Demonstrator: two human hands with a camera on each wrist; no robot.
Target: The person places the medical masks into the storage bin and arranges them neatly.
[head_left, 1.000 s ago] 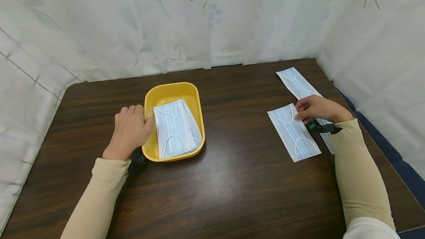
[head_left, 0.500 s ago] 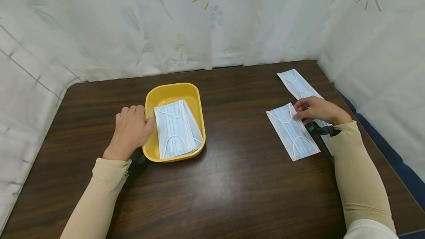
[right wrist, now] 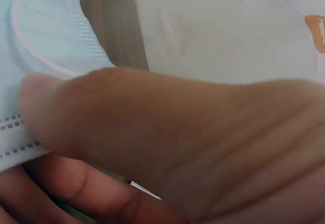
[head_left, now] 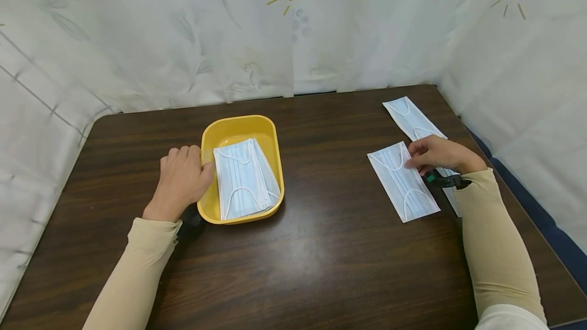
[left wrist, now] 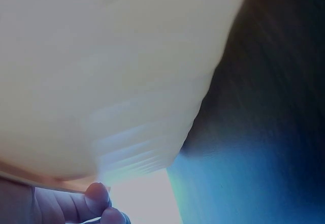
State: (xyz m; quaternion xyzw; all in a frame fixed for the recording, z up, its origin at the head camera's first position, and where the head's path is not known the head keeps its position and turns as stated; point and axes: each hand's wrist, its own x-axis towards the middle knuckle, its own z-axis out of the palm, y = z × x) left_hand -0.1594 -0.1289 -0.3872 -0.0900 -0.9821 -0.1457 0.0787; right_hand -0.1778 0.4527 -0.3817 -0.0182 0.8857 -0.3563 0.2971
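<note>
A yellow plastic basin stands left of the table's middle, with several pale blue face masks lying stacked in it. My left hand grips the basin's left rim, thumb over the edge; in the left wrist view fingers show at the rim beside the basin's outer wall. On the right, my right hand pinches the right long edge of a face mask. The right wrist view has the thumb on top of that mask and fingers underneath.
Another face mask lies farther right, partly hidden under my right hand and wrist. All of this is on a dark wood-grain table. A white printed curtain hangs along the table's back and sides.
The mask at my right hand has shifted very slightly left, still pinched. My left hand and the basin hold their place.
</note>
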